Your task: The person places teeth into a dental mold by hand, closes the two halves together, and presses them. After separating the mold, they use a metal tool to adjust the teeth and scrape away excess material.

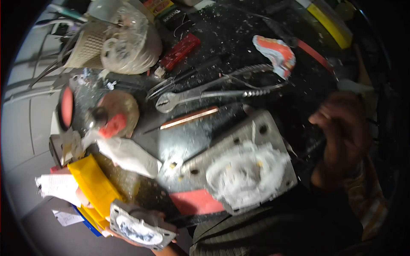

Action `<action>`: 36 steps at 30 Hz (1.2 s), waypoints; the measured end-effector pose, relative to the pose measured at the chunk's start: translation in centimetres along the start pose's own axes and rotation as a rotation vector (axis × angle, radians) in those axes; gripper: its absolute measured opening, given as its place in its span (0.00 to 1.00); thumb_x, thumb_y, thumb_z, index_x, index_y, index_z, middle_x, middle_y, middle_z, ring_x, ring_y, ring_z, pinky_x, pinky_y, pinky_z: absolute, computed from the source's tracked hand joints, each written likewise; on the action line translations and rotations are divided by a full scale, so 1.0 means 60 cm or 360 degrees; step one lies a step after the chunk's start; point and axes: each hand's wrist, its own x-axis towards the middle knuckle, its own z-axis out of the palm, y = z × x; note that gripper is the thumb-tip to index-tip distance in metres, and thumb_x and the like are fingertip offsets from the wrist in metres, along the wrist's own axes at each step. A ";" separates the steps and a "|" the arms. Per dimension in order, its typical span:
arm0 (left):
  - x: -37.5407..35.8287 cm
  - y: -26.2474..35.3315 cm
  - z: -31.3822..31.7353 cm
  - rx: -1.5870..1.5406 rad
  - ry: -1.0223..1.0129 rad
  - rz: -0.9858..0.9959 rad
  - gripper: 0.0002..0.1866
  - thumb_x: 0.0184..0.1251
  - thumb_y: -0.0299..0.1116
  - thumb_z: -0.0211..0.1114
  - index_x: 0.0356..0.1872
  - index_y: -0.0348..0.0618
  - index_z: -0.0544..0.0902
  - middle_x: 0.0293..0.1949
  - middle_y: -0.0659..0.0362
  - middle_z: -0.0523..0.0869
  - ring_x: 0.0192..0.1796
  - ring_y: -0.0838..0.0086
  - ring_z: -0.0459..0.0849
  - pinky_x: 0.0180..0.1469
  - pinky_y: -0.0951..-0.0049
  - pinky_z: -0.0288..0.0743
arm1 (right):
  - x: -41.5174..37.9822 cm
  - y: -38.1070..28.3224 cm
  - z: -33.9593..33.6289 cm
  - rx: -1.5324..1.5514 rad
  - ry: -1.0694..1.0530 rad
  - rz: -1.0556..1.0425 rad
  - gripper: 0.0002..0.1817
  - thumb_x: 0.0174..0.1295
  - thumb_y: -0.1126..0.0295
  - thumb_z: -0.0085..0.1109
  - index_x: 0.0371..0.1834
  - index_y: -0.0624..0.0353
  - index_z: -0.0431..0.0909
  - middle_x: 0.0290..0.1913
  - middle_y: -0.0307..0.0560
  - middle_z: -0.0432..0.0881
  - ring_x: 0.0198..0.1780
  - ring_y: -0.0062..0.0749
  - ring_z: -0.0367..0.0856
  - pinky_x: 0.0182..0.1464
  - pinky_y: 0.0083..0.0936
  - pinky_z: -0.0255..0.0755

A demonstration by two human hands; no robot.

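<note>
My left hand (pixel 165 250) is at the bottom edge and grips a small square metal frame (pixel 141 228) filled with white and bluish material. My right hand (pixel 345 136) hovers at the right with its fingers curled. A pale blade-like tool (pixel 355 87) sticks out above it and seems to be held in it. Between the hands lies a larger metal flask half (pixel 264 128) full of rough white plaster (pixel 245 173). A pink wax sheet (pixel 196 201) lies against its near edge.
On the dark, dusty bench are pliers and metal tools (pixel 213 91), a copper-coloured strip (pixel 190 118), a pink and white denture piece (pixel 275 53), a red box (pixel 180 51), a plastic bag of casts (pixel 128 42), a yellow bin (pixel 92 184) and papers (pixel 57 187).
</note>
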 end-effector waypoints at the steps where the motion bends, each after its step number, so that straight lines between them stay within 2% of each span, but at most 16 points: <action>1: -0.009 0.000 -0.003 -0.0026 -0.0100 0.0005 0.51 0.71 0.78 0.49 0.85 0.56 0.56 0.77 0.42 0.70 0.60 0.27 0.80 0.55 0.24 0.77 | -0.004 0.008 -0.008 -0.0091 -0.0057 -0.0045 0.17 0.60 0.90 0.65 0.52 0.66 0.84 0.45 0.55 0.83 0.41 0.36 0.84 0.45 0.25 0.86; 5: -0.028 -0.011 -0.010 0.0020 -0.0270 -0.0004 0.50 0.72 0.76 0.50 0.85 0.56 0.56 0.77 0.42 0.70 0.60 0.30 0.80 0.55 0.28 0.77 | -0.034 0.036 -0.062 0.0326 -0.0276 -0.0004 0.24 0.59 0.89 0.67 0.59 0.62 0.80 0.50 0.54 0.80 0.43 0.38 0.83 0.48 0.29 0.87; 7: -0.030 -0.011 -0.015 0.0079 -0.0295 -0.0026 0.49 0.72 0.76 0.50 0.85 0.56 0.56 0.76 0.42 0.70 0.59 0.32 0.81 0.55 0.29 0.78 | -0.041 0.025 -0.097 0.0821 -0.0552 0.0497 0.28 0.62 0.86 0.68 0.66 0.55 0.77 0.54 0.55 0.77 0.46 0.39 0.82 0.45 0.33 0.89; 8: -0.028 -0.011 -0.014 0.0101 -0.0310 -0.0021 0.49 0.72 0.75 0.50 0.85 0.56 0.56 0.76 0.42 0.71 0.59 0.32 0.81 0.55 0.30 0.78 | -0.040 0.033 -0.093 0.0844 -0.0561 0.0542 0.28 0.62 0.86 0.68 0.66 0.55 0.77 0.54 0.55 0.77 0.46 0.39 0.82 0.45 0.33 0.89; 10: -0.025 -0.007 -0.012 0.0118 -0.0351 -0.0030 0.49 0.72 0.75 0.51 0.85 0.56 0.56 0.76 0.42 0.71 0.59 0.34 0.81 0.56 0.31 0.78 | -0.030 0.043 -0.091 0.0675 -0.0585 0.0052 0.26 0.66 0.83 0.67 0.66 0.51 0.78 0.53 0.56 0.76 0.49 0.40 0.81 0.38 0.32 0.90; 17: -0.013 -0.005 -0.010 -0.0047 -0.0567 -0.0041 0.47 0.73 0.73 0.52 0.85 0.56 0.57 0.75 0.42 0.72 0.58 0.39 0.83 0.56 0.37 0.80 | -0.004 0.036 -0.012 0.0206 -0.0211 0.0079 0.25 0.70 0.85 0.59 0.68 0.51 0.78 0.49 0.58 0.79 0.38 0.38 0.83 0.32 0.26 0.87; 19: -0.009 -0.005 -0.014 -0.0103 -0.0635 -0.0036 0.47 0.74 0.72 0.53 0.85 0.56 0.57 0.75 0.42 0.72 0.58 0.41 0.83 0.56 0.38 0.80 | 0.001 0.045 0.000 0.0402 -0.0098 -0.0042 0.10 0.75 0.83 0.53 0.55 0.73 0.78 0.50 0.73 0.80 0.42 0.33 0.85 0.40 0.31 0.87; 20: -0.011 -0.006 -0.017 -0.0139 -0.0669 -0.0041 0.47 0.74 0.72 0.53 0.85 0.56 0.57 0.75 0.42 0.72 0.57 0.41 0.83 0.56 0.39 0.80 | -0.003 0.042 -0.004 0.0389 -0.0100 -0.0053 0.10 0.75 0.83 0.53 0.55 0.73 0.78 0.50 0.73 0.80 0.42 0.33 0.85 0.40 0.31 0.87; 22: -0.013 -0.010 -0.023 -0.0218 -0.0732 -0.0047 0.46 0.74 0.71 0.54 0.85 0.56 0.57 0.74 0.42 0.72 0.57 0.43 0.84 0.56 0.41 0.81 | -0.008 0.035 -0.017 -0.0038 0.0084 0.0167 0.14 0.76 0.82 0.54 0.60 0.75 0.78 0.54 0.69 0.83 0.44 0.38 0.88 0.43 0.30 0.88; 23: -0.013 -0.011 -0.026 -0.0264 -0.0767 -0.0060 0.46 0.74 0.71 0.54 0.85 0.56 0.57 0.74 0.42 0.72 0.57 0.44 0.84 0.56 0.42 0.81 | -0.009 0.041 -0.029 -0.0054 0.0088 0.0143 0.14 0.76 0.82 0.54 0.60 0.75 0.78 0.54 0.69 0.83 0.44 0.38 0.88 0.43 0.30 0.88; 25: -0.009 -0.018 -0.028 -0.0359 -0.0825 -0.0064 0.46 0.74 0.70 0.54 0.85 0.56 0.57 0.74 0.42 0.73 0.57 0.45 0.84 0.56 0.43 0.81 | -0.013 0.047 -0.054 -0.0066 0.0247 0.0372 0.14 0.74 0.81 0.57 0.59 0.74 0.81 0.49 0.61 0.87 0.47 0.40 0.89 0.48 0.31 0.87; 26: 0.014 -0.022 -0.037 -0.0388 -0.0848 -0.0071 0.46 0.74 0.70 0.55 0.85 0.56 0.57 0.74 0.42 0.73 0.57 0.46 0.85 0.56 0.44 0.82 | -0.012 0.017 -0.015 -0.0072 0.0243 0.0366 0.14 0.74 0.81 0.57 0.59 0.74 0.81 0.49 0.61 0.87 0.47 0.40 0.89 0.48 0.31 0.87; 28: 0.019 -0.025 -0.041 -0.0466 -0.0907 -0.0084 0.45 0.75 0.69 0.55 0.84 0.56 0.57 0.74 0.42 0.73 0.56 0.47 0.85 0.57 0.46 0.82 | 0.001 -0.026 0.017 -0.0148 0.0018 0.0149 0.12 0.72 0.80 0.60 0.55 0.74 0.83 0.43 0.57 0.89 0.46 0.36 0.90 0.53 0.32 0.85; 32: 0.032 -0.032 -0.049 -0.0622 -0.1044 -0.0162 0.45 0.75 0.68 0.56 0.84 0.56 0.58 0.73 0.43 0.73 0.56 0.50 0.86 0.57 0.49 0.83 | 0.000 -0.076 0.040 -0.0144 -0.0022 0.0153 0.10 0.69 0.81 0.63 0.51 0.73 0.85 0.39 0.54 0.89 0.45 0.33 0.89 0.54 0.32 0.83; 34: 0.052 -0.037 -0.057 -0.0738 -0.1168 -0.0255 0.44 0.75 0.67 0.57 0.84 0.56 0.58 0.73 0.43 0.74 0.55 0.52 0.86 0.57 0.50 0.83 | 0.006 -0.088 0.052 -0.0350 -0.0124 -0.0201 0.06 0.64 0.81 0.65 0.43 0.70 0.86 0.38 0.52 0.89 0.42 0.31 0.86 0.48 0.28 0.79; 36: 0.099 -0.041 -0.074 -0.0883 -0.1445 -0.0460 0.44 0.76 0.67 0.57 0.84 0.56 0.58 0.72 0.43 0.74 0.55 0.53 0.87 0.57 0.52 0.84 | 0.014 -0.100 0.051 -0.0447 -0.0241 -0.0348 0.05 0.60 0.82 0.67 0.39 0.68 0.86 0.37 0.51 0.88 0.40 0.32 0.85 0.45 0.28 0.76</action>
